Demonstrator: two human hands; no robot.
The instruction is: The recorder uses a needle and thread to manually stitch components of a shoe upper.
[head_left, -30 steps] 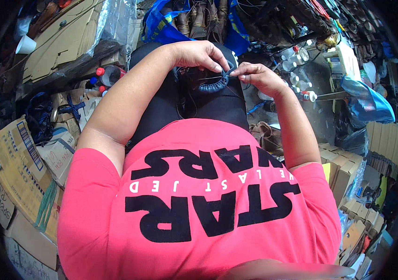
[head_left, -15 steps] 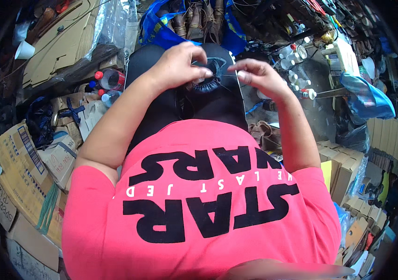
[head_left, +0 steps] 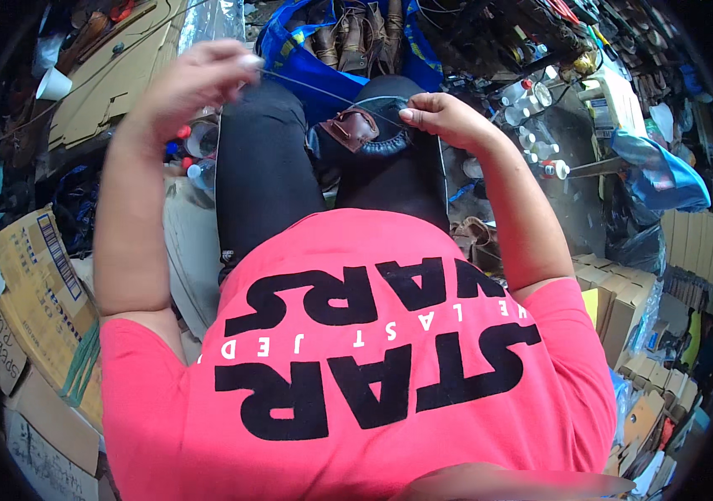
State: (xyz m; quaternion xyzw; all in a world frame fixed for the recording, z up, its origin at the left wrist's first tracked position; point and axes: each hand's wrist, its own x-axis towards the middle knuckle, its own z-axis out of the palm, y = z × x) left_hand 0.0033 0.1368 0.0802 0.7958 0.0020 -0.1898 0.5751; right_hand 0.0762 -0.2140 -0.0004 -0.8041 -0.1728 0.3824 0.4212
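On my lap lies a dark shoe (head_left: 385, 147) with a brown leather part (head_left: 355, 129) and a row of gathered ridges along its curved edge. A thread (head_left: 323, 91) runs taut and slanting from my left hand (head_left: 202, 88) down to the shoe. That left hand is raised beyond my left knee, slightly blurred, its thumb and fingers pinched on the thread. My right hand (head_left: 448, 119) is closed in a pinch at the shoe's right edge, where the thread ends at its fingertips. What lies between those fingertips is small and partly hidden.
Past my knees stands a blue bag (head_left: 302, 63) holding brown boots (head_left: 352, 42). Plastic bottles (head_left: 519, 104) lie to the right, and more bottles (head_left: 201, 140) stand by my left leg. Cardboard boxes (head_left: 26, 284) are heaped at the left, with a white cup (head_left: 54, 84) farther off.
My left hand has swung up and left away from the shoe, drawing out the thread. The brown leather part now shows. My right hand has shifted slightly left and up.
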